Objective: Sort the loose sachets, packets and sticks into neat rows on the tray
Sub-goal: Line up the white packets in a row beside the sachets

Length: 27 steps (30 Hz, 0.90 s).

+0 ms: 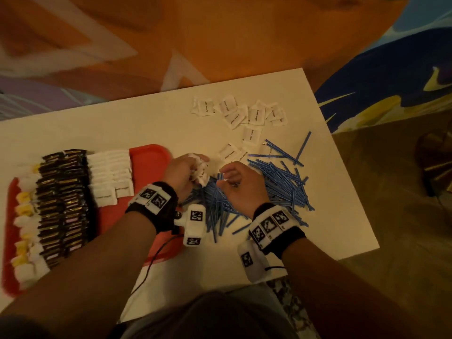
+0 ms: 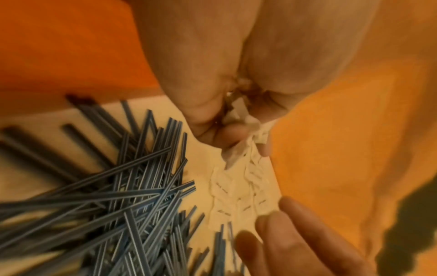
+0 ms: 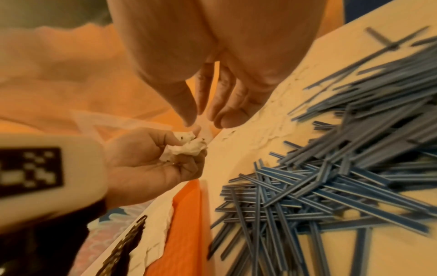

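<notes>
Bare white tabletop (image 1: pixel 117 123) open on far left side beyond red plastic tray (image 1: pixel 149 157); hand can pass there. Tray's right strip bare; rest filled by rows of dark foil packets (image 1: pixel 61 196) and white paper sachets (image 1: pixel 110 177). Tangled pile of thin blue sticks (image 1: pixel 269 189) blocks the middle-right, reaching close to the tray's right edge. Loose white sachets (image 1: pixel 244 113) scattered at far right corner. Bare strip along near edge, right of the tray.
</notes>
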Motion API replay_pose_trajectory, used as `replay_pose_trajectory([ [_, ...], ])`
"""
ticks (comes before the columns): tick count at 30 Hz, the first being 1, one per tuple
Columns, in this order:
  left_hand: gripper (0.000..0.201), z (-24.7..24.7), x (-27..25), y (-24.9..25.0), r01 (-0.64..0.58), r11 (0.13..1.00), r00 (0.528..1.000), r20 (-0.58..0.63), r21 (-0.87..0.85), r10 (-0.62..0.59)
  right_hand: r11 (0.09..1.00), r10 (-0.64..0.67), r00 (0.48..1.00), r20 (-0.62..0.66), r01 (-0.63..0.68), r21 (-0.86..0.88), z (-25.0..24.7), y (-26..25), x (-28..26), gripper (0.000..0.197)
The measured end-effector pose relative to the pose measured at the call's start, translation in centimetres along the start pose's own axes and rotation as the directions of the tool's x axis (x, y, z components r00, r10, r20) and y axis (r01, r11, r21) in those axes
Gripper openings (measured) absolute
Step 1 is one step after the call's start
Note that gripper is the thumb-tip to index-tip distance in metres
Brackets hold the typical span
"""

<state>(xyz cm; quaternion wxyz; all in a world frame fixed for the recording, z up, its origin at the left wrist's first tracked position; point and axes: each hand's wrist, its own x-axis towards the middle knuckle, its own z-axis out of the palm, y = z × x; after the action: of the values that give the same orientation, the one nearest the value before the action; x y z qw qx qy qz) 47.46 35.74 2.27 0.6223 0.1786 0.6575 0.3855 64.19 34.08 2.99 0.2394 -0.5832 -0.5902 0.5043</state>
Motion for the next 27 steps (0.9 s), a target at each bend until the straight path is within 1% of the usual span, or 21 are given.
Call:
replay_pose_trajectory([
  [1, 0.037, -0.4, -1.1, 0.1, 0.063, 0.992, 0.998, 0.002, -0.105, -0.063, 1.000, -0.025, 0.999, 0.027, 0.026, -0.014, 0.3, -0.8, -0.2, 0.018],
  [3, 0.034, -1.4, -3.3, 0.3, 0.168, 0.935, 0.986, 0.038, -0.314, -0.164, 0.996, -0.082, 0.993, 0.081, 0.085, -0.037, 1.1, -2.4, -0.8, 0.018],
  [5, 0.021, -2.2, -5.2, 0.6, 0.201, 0.861, 0.979, 0.064, -0.468, -0.194, 0.987, -0.148, 0.977, 0.155, 0.156, -0.041, 2.2, -3.9, -1.6, 0.019],
  [6, 0.022, -2.5, -6.2, 0.8, 0.194, 0.836, 0.980, 0.063, -0.513, -0.189, 0.981, -0.179, 0.963, 0.200, 0.191, -0.044, 2.9, -4.6, -2.1, 0.020],
  [8, 0.047, -3.3, -7.5, 0.6, 0.156, 0.833, 0.983, -0.003, -0.531, -0.186, 0.954, -0.252, 0.929, 0.272, 0.285, -0.089, 4.3, -5.8, -2.9, 0.022],
  [9, 0.055, -3.7, -8.2, 0.6, 0.141, 0.846, 0.981, -0.040, -0.514, -0.188, 0.933, -0.288, 0.910, 0.297, 0.336, -0.125, 5.0, -6.3, -3.3, 0.023],
  [11, 0.054, -4.9, -9.6, 0.4, 0.128, 0.855, 0.979, -0.073, -0.503, -0.189, 0.895, -0.320, 0.880, 0.352, 0.402, -0.192, 6.2, -7.3, -4.2, 0.025],
  [14, 0.043, -7.4, -11.2, -0.1, 0.093, 0.846, 0.982, -0.091, -0.525, -0.164, 0.830, -0.333, 0.812, 0.480, 0.493, -0.259, 7.8, -9.1, -5.9, 0.030],
  [16, 0.038, -9.4, -12.2, -0.3, 0.096, 0.843, 0.986, -0.066, -0.529, -0.153, 0.780, -0.354, 0.762, 0.542, 0.561, -0.278, 9.1, -10.2, -6.9, 0.033],
  [17, 0.040, -10.3, -12.8, -0.3, 0.115, 0.822, 0.988, -0.021, -0.558, -0.153, 0.761, -0.356, 0.745, 0.564, 0.582, -0.288, 9.8, -10.6, -7.4, 0.035],
  [19, 0.055, -12.2, -14.3, 0.0, 0.164, 0.778, 0.986, 0.079, -0.606, -0.146, 0.731, -0.362, 0.737, 0.570, 0.604, -0.317, 11.5, -11.7, -8.5, 0.037],
  [21, 0.065, -14.1, -15.9, 0.4, 0.188, 0.758, 0.982, 0.114, -0.625, -0.150, 0.705, -0.415, 0.732, 0.540, 0.634, -0.317, 13.7, -12.5, -9.6, 0.033],
  [23, 0.066, -16.5, -17.0, 0.4, 0.159, 0.743, 0.986, 0.069, -0.649, -0.151, 0.685, -0.452, 0.726, 0.519, 0.655, -0.319, 15.7, -13.4, -10.6, 0.026],
  [25, 0.055, -19.1, -17.5, 0.2, 0.121, 0.704, 0.988, 0.016, -0.700, -0.154, 0.680, -0.477, 0.737, 0.478, 0.654, -0.330, 17.5, -14.4, -11.6, 0.020],
  [26, 0.052, -20.2, -17.7, 0.1, 0.113, 0.684, 0.987, 0.000, -0.720, -0.163, 0.701, -0.488, 0.757, 0.435, 0.637, -0.322, 18.2, -14.9, -12.0, 0.018],
  [27, 0.051, -21.4, -17.8, -0.2, 0.100, 0.670, 0.987, -0.013, -0.736, -0.162, 0.745, -0.481, 0.790, 0.380, 0.597, -0.298, 19.0, -15.3, -12.3, 0.016],
])
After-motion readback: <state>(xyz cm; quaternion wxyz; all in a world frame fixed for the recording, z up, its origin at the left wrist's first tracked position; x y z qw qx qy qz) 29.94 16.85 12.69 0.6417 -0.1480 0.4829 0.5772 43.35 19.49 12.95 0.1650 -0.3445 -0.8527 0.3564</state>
